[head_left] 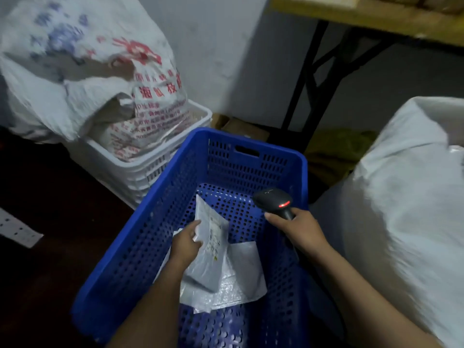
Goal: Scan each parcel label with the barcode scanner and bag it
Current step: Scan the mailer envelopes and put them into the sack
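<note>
Inside crate [160, 197], parcel [213, 229] pinched by left fingers [194, 226], scanner [275, 199] beside

blue crate [298, 172] walls hem parcels [241, 267], open top

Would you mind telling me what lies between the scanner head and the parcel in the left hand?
In the head view, only the bare perforated floor of the blue crate lies between the scanner and the parcel held by the left hand.

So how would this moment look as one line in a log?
left hand: holds parcel | right hand: holds barcode scanner, light red | place: blue crate
</note>
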